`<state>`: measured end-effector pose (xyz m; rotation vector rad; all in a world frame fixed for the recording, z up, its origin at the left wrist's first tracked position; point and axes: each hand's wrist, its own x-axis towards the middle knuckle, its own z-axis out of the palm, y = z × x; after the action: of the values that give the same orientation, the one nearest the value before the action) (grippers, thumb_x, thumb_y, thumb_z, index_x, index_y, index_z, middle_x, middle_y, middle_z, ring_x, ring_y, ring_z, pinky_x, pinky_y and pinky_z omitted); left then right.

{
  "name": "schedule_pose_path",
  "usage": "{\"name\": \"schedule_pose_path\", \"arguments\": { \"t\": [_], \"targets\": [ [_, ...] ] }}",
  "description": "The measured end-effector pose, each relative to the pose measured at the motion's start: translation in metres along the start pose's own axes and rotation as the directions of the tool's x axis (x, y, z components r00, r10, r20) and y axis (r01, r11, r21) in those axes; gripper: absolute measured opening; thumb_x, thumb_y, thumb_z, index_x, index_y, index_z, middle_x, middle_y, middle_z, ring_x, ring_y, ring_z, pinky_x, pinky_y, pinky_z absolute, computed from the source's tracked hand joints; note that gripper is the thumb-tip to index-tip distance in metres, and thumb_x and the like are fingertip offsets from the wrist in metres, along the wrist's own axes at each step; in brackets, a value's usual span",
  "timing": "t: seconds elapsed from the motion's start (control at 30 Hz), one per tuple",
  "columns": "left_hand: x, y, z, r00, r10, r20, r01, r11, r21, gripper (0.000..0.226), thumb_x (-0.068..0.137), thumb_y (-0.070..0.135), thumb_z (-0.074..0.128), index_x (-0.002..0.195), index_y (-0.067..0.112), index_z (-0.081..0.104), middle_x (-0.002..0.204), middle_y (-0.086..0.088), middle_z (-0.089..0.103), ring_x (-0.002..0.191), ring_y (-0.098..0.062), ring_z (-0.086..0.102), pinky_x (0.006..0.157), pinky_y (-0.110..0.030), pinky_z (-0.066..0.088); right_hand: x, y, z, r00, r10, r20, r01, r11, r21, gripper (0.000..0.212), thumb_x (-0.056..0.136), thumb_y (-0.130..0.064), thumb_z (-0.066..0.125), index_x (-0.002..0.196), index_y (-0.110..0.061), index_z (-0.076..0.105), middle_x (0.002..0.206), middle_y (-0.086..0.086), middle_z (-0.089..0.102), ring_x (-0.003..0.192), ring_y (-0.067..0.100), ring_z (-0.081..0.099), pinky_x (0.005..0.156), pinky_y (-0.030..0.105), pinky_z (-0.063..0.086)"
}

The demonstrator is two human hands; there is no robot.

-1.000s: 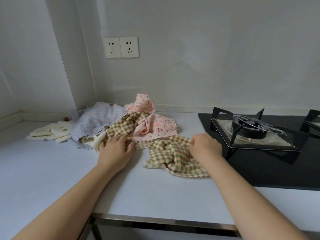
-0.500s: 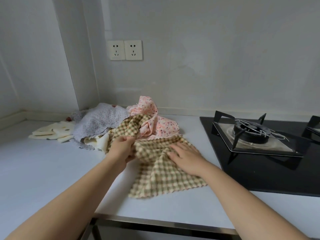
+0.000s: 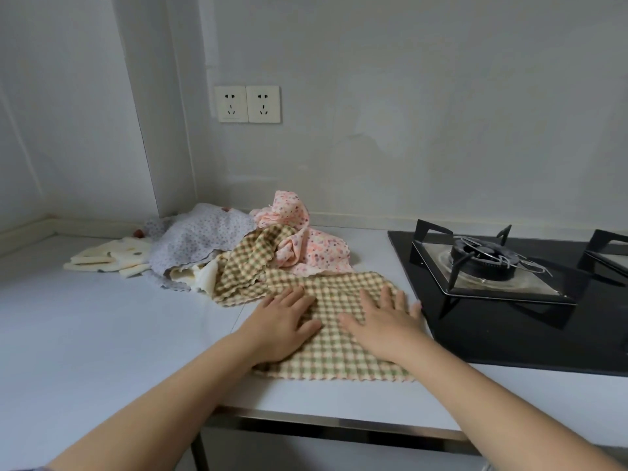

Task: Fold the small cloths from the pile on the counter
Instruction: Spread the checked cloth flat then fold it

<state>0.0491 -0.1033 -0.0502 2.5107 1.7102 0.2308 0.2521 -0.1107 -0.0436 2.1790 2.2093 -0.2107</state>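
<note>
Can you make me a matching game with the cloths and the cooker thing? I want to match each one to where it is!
Things:
1. flat checked cloth
2. pink flowered cloth
3. cream cloth
4. burner

Places or states:
A. on the black hob
B. farthest left on the counter
C. spread out under the left hand and the right hand
D. crumpled, sticking up highest

Right pairs: 1-C, 2-D, 3-B, 4-A.
</note>
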Motion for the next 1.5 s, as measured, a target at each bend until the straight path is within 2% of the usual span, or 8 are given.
{"name": "schedule_pose_path", "arguments": {
  "t": [0.07, 0.2, 0.43, 0.6, 0.77, 0.9, 1.27, 1.5],
  "targets": [
    [-0.003, -0.001, 0.004, 0.997, 0.013, 0.07, -0.015, 1.0, 0.021, 0.064, 0.098, 0.058, 0.025, 0.153, 0.027, 0.016, 0.162, 0.0, 0.004, 0.149, -0.017, 0.002, 0.12, -0.043, 0.005, -0.006, 0.012, 0.002, 0.988, -0.106, -0.111, 0.111, 0.993, 0.039, 0.074, 0.097, -0.063, 0.022, 0.156, -0.024, 0.002, 0.163, 0.008, -0.012, 0.15, 0.03, -0.012, 0.121, 0.051, -0.003],
    [-0.027, 0.003, -0.007, 0.961, 0.126, -0.246, -0.102, 0.989, 0.108, 0.062, 0.088, 0.065, 0.027, 0.127, 0.024, 0.052, 0.13, 0.004, 0.05, 0.122, -0.021, 0.049, 0.099, -0.035, 0.04, -0.03, 0.024, 0.0, 0.859, -0.386, -0.336, 0.463, 0.866, 0.189, 0.05, 0.101, -0.041, 0.042, 0.146, -0.02, 0.041, 0.153, -0.005, 0.035, 0.139, 0.011, 0.031, 0.119, 0.036, 0.025],
    [-0.093, 0.01, -0.01, 0.956, 0.195, 0.218, -0.221, 0.97, 0.101, 0.107, 0.063, 0.091, -0.012, 0.152, 0.031, -0.014, 0.157, 0.008, -0.022, 0.144, -0.008, -0.023, 0.12, -0.035, -0.01, -0.08, 0.036, 0.002, 0.851, -0.513, 0.115, 0.516, 0.857, 0.002, 0.112, 0.062, -0.089, 0.001, 0.154, -0.026, -0.011, 0.159, -0.002, -0.024, 0.145, 0.014, -0.025, 0.118, 0.033, -0.015],
    [-0.12, 0.018, -0.011, 0.943, 0.237, 0.233, -0.291, 0.929, 0.23, 0.091, 0.079, 0.079, 0.008, 0.15, 0.03, -0.021, 0.158, 0.003, -0.023, 0.146, -0.014, -0.02, 0.117, -0.03, -0.012, -0.111, 0.039, 0.007, 0.84, -0.532, 0.111, 0.541, 0.836, -0.093, 0.1, 0.085, -0.076, 0.038, 0.154, -0.027, -0.015, 0.158, -0.002, -0.027, 0.145, 0.015, -0.025, 0.118, 0.032, -0.015],
    [-0.137, 0.017, -0.021, 0.952, 0.299, 0.064, -0.306, 0.941, 0.144, 0.051, 0.103, 0.037, 0.034, 0.152, 0.035, 0.02, 0.159, 0.007, 0.02, 0.144, -0.011, 0.026, 0.115, -0.024, 0.022, -0.129, 0.048, 0.01, 0.81, -0.577, -0.104, 0.571, 0.817, -0.087, 0.072, 0.092, -0.048, 0.059, 0.153, -0.033, 0.023, 0.162, -0.009, 0.013, 0.149, 0.009, 0.013, 0.117, 0.02, 0.009],
    [-0.148, 0.019, -0.051, 0.956, 0.261, -0.134, -0.254, 0.965, 0.063, 0.025, 0.097, 0.025, 0.054, 0.119, 0.026, 0.066, 0.104, 0.006, 0.072, 0.09, -0.013, 0.067, 0.076, -0.025, 0.049, -0.143, 0.051, -0.012, 0.839, -0.489, -0.239, 0.502, 0.865, -0.006, 0.034, 0.091, -0.019, 0.058, 0.121, -0.032, 0.066, 0.125, -0.008, 0.066, 0.117, 0.017, 0.058, 0.092, 0.027, 0.045],
    [-0.092, 0.019, -0.168, 0.847, -0.173, -0.502, -0.053, 0.913, -0.404, 0.034, 0.093, 0.02, 0.061, 0.06, 0.022, 0.052, 0.047, 0.007, 0.046, 0.042, 0.0, 0.041, 0.042, -0.012, 0.03, -0.098, 0.055, -0.146, 0.885, -0.174, -0.431, 0.434, 0.644, 0.631, 0.015, 0.096, -0.014, 0.06, 0.087, -0.021, 0.071, 0.075, 0.002, 0.065, 0.056, 0.006, 0.062, 0.054, 0.018, 0.051],
    [-0.041, 0.014, -0.201, 0.851, -0.244, -0.465, -0.081, 0.814, -0.575, 0.007, 0.09, 0.017, 0.067, 0.083, 0.017, 0.065, 0.066, 0.006, 0.058, 0.052, 0.002, 0.054, 0.045, -0.006, 0.039, -0.041, 0.06, -0.18, 0.938, -0.106, -0.331, 0.335, 0.524, 0.783, 0.012, 0.095, -0.014, 0.059, 0.097, -0.006, 0.067, 0.068, 0.004, 0.052, 0.047, 0.008, 0.048, 0.044, 0.019, 0.043]
  ]
}}
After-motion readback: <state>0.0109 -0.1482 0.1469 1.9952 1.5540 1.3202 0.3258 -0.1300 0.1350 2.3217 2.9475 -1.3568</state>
